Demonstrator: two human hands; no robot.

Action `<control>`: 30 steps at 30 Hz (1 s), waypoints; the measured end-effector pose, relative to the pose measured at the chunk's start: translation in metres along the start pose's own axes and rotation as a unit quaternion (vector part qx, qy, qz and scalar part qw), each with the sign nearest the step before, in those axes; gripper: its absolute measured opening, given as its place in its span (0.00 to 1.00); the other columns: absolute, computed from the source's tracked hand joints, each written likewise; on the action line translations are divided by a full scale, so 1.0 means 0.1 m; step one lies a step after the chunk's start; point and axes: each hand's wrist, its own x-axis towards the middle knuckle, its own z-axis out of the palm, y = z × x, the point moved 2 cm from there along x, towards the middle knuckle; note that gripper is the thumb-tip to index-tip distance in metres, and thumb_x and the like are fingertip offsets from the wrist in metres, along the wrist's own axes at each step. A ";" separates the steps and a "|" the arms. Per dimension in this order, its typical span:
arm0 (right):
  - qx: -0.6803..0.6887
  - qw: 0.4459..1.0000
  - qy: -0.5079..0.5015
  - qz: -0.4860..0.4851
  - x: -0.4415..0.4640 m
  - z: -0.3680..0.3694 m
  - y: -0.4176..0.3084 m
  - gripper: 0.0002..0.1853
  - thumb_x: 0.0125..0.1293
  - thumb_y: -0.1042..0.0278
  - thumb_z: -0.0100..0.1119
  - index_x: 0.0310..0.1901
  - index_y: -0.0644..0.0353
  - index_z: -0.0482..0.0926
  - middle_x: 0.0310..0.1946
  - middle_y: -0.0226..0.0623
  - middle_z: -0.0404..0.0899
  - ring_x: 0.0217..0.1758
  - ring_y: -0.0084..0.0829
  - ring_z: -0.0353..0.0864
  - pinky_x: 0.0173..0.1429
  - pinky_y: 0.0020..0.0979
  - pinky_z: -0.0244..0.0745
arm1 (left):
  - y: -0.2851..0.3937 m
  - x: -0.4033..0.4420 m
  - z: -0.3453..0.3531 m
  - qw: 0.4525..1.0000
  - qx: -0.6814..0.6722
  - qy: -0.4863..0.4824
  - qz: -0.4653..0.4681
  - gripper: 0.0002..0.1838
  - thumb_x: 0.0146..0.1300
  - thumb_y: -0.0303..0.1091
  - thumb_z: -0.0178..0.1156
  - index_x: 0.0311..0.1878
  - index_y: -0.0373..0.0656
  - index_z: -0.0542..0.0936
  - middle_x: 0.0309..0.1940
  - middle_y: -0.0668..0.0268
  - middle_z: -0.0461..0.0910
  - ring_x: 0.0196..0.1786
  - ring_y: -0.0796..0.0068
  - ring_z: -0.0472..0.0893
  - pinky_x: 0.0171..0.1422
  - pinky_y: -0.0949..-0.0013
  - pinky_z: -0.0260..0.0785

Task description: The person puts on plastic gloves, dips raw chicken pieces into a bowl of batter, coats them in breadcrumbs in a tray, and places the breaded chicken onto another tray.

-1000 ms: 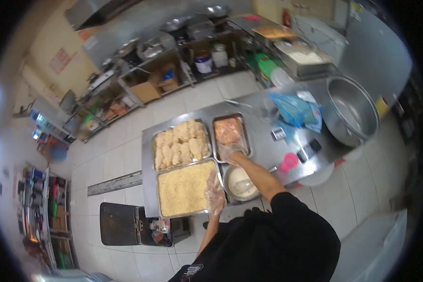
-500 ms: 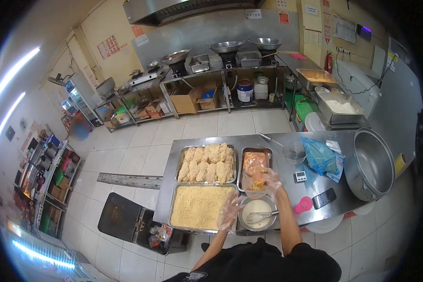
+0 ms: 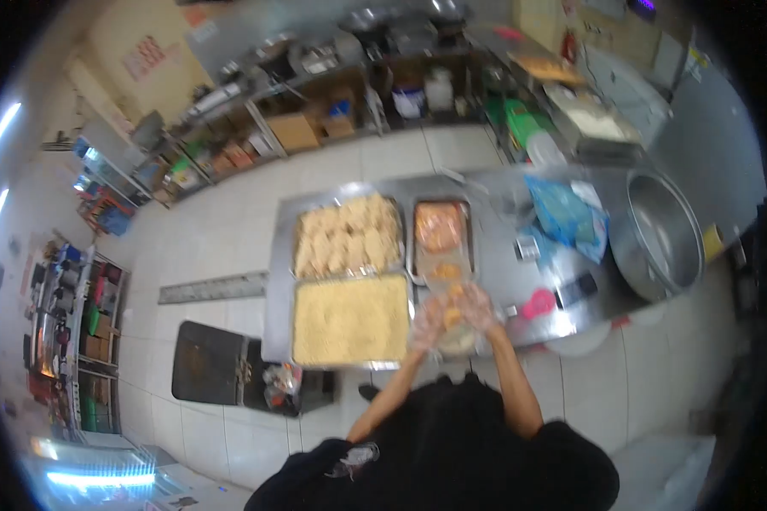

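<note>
A soft orange piece of marinated chicken (image 3: 454,297) hangs between my gloved hands, above the steel bowl of pale batter (image 3: 458,342). My right hand (image 3: 480,310) grips it from the right, and my left hand (image 3: 429,322) closes on it from the left; motion blurs the fingers. Clear plastic gloves cover both hands. Just beyond them lies a steel tray (image 3: 411,255) with more orange marinated meat (image 3: 440,228). Left of my hands is a tray of yellowish breadcrumbs (image 3: 351,319). Behind it, another tray holds rows of crumb-coated pieces (image 3: 349,237). My hands hide much of the bowl.
On the steel table's right are a blue plastic bag (image 3: 565,215), a small timer (image 3: 527,248), a pink cup (image 3: 539,303), a phone (image 3: 577,290) and a large pot (image 3: 656,234). An open black bin (image 3: 209,366) stands on the floor left of the table.
My right hand has drawn the chicken from the meat tray back toward the bowl. My left hand has come in from the crumb tray's edge to meet it. The view has tilted downward.
</note>
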 end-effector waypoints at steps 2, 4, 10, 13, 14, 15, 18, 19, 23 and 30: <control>-0.068 0.996 0.020 -0.059 0.03 -0.06 0.14 0.19 0.60 0.69 0.61 0.51 0.61 0.68 0.43 0.30 0.75 0.45 0.23 0.75 0.43 0.27 0.75 | -0.07 -0.01 0.14 0.996 -0.070 -0.046 -0.004 0.18 0.66 0.42 0.47 0.52 0.41 0.74 0.49 0.56 0.76 0.50 0.60 0.75 0.51 0.61 0.69; -0.148 0.983 0.106 -0.020 0.01 0.08 -0.05 0.19 0.57 0.63 0.65 0.47 0.60 0.72 0.39 0.33 0.78 0.43 0.25 0.77 0.42 0.29 0.76 | -0.01 0.11 -0.06 0.894 -0.379 -0.067 -0.229 0.17 0.65 0.41 0.54 0.49 0.38 0.75 0.43 0.56 0.78 0.46 0.62 0.76 0.51 0.63 0.68; -0.398 0.901 0.165 -0.050 0.16 -0.12 0.23 0.19 0.45 0.60 0.68 0.38 0.60 0.77 0.29 0.40 0.81 0.32 0.37 0.81 0.39 0.35 0.77 | -0.36 0.08 0.26 0.889 -0.414 -0.052 -0.189 0.20 0.58 0.42 0.62 0.50 0.39 0.76 0.40 0.62 0.81 0.41 0.74 0.79 0.46 0.70 0.71; -0.460 0.875 0.142 -0.051 0.22 -0.17 0.24 0.16 0.45 0.61 0.64 0.35 0.60 0.78 0.27 0.41 0.81 0.30 0.42 0.81 0.37 0.38 0.76 | -0.51 0.16 0.44 0.912 -0.335 -0.129 -0.198 0.21 0.57 0.40 0.63 0.51 0.39 0.76 0.41 0.61 0.82 0.43 0.72 0.80 0.46 0.69 0.72; -0.464 0.874 0.136 -0.049 0.21 -0.16 0.20 0.16 0.45 0.61 0.64 0.35 0.60 0.78 0.27 0.41 0.81 0.30 0.42 0.81 0.37 0.38 0.76 | -0.50 0.21 0.44 0.942 -0.243 -0.164 -0.162 0.22 0.58 0.41 0.61 0.52 0.39 0.75 0.43 0.60 0.81 0.44 0.70 0.80 0.46 0.67 0.72; -0.527 0.839 0.132 -0.010 0.22 -0.16 0.16 0.15 0.46 0.61 0.63 0.34 0.59 0.78 0.28 0.43 0.81 0.30 0.43 0.81 0.37 0.38 0.76 | -0.49 0.23 0.44 0.961 -0.147 -0.197 -0.124 0.22 0.59 0.42 0.60 0.52 0.38 0.75 0.46 0.59 0.81 0.44 0.68 0.80 0.46 0.66 0.72; -0.598 0.796 0.092 0.004 0.22 -0.23 0.19 0.13 0.46 0.60 0.62 0.33 0.59 0.79 0.29 0.45 0.80 0.31 0.44 0.80 0.37 0.39 0.76 | -0.41 0.23 0.46 0.979 -0.153 -0.128 -0.049 0.26 0.60 0.44 0.55 0.57 0.36 0.72 0.51 0.58 0.78 0.50 0.62 0.79 0.52 0.64 0.71; -0.605 0.794 0.060 -0.017 0.18 -0.26 0.24 0.13 0.46 0.61 0.62 0.33 0.58 0.79 0.29 0.45 0.80 0.32 0.44 0.80 0.37 0.40 0.76 | -0.40 0.24 0.50 0.978 -0.156 -0.129 -0.053 0.26 0.60 0.44 0.55 0.57 0.36 0.72 0.51 0.58 0.78 0.50 0.62 0.79 0.52 0.64 0.71; -0.562 0.822 0.082 -0.029 0.15 -0.28 0.27 0.13 0.47 0.60 0.61 0.32 0.58 0.80 0.29 0.46 0.80 0.34 0.45 0.81 0.38 0.41 0.75 | -0.39 0.63 0.66 0.955 -0.281 -0.089 0.016 0.31 0.60 0.39 0.52 0.66 0.39 0.60 0.62 0.55 0.67 0.62 0.59 0.69 0.66 0.64 0.60; -0.723 0.691 0.000 0.026 0.30 -0.16 0.41 0.19 0.56 0.51 0.57 0.33 0.62 0.81 0.32 0.49 0.81 0.37 0.43 0.81 0.40 0.41 0.76 | -0.45 0.82 0.54 0.891 -0.436 -0.120 0.055 0.32 0.62 0.28 0.49 0.70 0.40 0.52 0.70 0.59 0.54 0.73 0.63 0.52 0.77 0.65 0.40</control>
